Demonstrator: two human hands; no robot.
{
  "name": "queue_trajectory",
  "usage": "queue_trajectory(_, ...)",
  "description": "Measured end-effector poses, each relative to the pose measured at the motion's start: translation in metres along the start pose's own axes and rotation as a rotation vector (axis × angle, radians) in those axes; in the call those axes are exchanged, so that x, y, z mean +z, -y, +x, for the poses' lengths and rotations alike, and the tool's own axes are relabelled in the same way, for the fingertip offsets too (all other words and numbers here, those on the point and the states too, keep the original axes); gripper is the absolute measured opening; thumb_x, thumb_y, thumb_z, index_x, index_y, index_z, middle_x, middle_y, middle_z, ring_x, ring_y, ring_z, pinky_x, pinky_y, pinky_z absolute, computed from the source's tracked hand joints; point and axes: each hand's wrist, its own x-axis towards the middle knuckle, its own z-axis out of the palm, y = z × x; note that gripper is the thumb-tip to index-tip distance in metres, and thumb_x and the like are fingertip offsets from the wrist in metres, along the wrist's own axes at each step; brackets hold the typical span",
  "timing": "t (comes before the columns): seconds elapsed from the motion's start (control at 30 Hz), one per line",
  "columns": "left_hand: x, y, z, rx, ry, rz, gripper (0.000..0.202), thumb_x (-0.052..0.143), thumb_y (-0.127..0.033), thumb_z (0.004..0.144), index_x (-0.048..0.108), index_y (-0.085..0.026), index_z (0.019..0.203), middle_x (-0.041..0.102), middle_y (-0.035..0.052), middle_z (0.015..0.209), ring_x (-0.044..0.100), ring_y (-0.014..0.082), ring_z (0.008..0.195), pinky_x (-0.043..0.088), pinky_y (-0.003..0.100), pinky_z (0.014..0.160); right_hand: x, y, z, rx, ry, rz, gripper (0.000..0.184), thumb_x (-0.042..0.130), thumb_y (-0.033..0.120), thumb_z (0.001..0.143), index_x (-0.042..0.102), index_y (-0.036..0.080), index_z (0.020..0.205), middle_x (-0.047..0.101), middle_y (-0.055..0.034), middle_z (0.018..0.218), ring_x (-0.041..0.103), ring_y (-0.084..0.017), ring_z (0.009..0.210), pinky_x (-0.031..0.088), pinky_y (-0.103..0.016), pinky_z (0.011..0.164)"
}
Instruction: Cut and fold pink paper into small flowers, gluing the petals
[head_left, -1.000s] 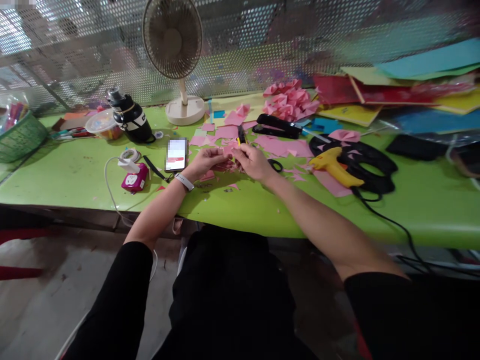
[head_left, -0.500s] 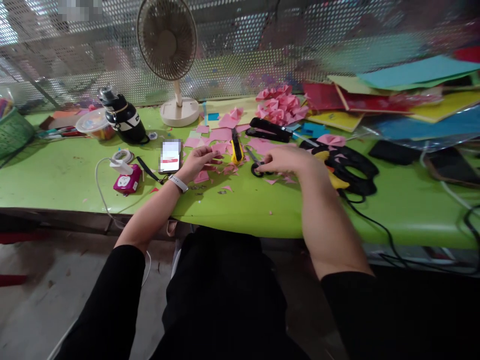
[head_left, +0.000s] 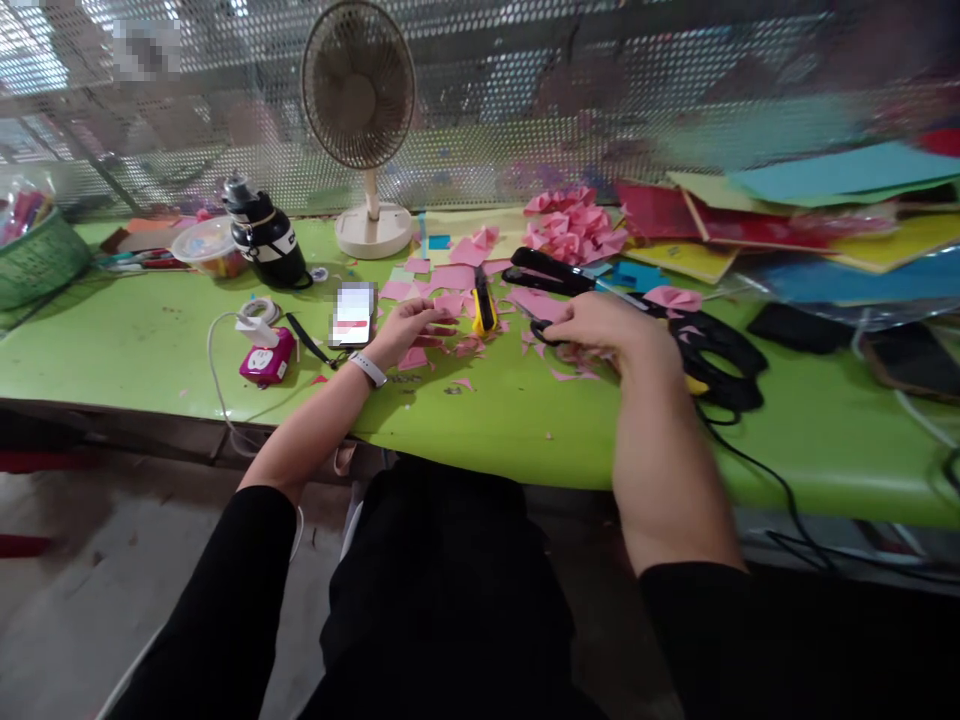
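Observation:
My left hand [head_left: 409, 325] lies on the green table [head_left: 135, 350] among pink paper scraps [head_left: 450, 300], fingers curled over a pink piece. My right hand [head_left: 600, 325] is closed round the black handles of a pair of scissors [head_left: 541, 330], just above the table. A yellow and black utility knife [head_left: 484, 305] lies between the two hands. A black stapler [head_left: 551, 272] sits just behind the right hand. The yellow glue gun [head_left: 696, 385] is mostly hidden behind my right wrist.
A phone [head_left: 352, 312], a pink tape dispenser [head_left: 266, 358] with white cable, a black bottle [head_left: 266, 240] and a desk fan [head_left: 364, 110] stand at the left. Folded pink paper pieces [head_left: 574, 220] and stacked coloured sheets [head_left: 810, 210] lie at the back right. Black cord [head_left: 724, 350] coils on the right.
My right hand left the pink piece, moved right and closed on the scissors, lifting them a little. The utility knife now lies on the table. My left hand stays on the scraps.

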Motion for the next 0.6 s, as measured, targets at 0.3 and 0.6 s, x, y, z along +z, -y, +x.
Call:
queue_trajectory(0.3, 0.005, 0.000, 0.000, 0.030, -0.013, -0.122, 0.010, 0.066, -0.019, 0.093, 0.058, -0.014, 0.090, 0.077, 0.0088, 0.104, 0.075, 0.0128, 0.087, 0.055, 0.021, 0.069, 0.015, 0.035, -0.017, -0.164, 0.011, 0.822, 0.035, 0.086, 0.043, 0.076, 0.061, 0.019, 0.080, 0.066, -0.0030, 0.071, 0.059, -0.011, 0.051, 0.048, -0.025, 0.050)
queue_trajectory(0.6, 0.008, -0.004, -0.002, 0.108, -0.056, -0.180, 0.014, 0.068, -0.024, 0.093, 0.057, -0.016, 0.088, 0.078, 0.0062, 0.104, 0.075, 0.0116, 0.090, 0.055, 0.022, 0.078, 0.031, 0.053, -0.018, -0.207, 0.170, 0.766, 0.056, 0.079, 0.066, 0.074, 0.056, 0.017, 0.087, 0.067, -0.0031, 0.077, 0.059, -0.008, 0.053, 0.048, -0.022, 0.050)
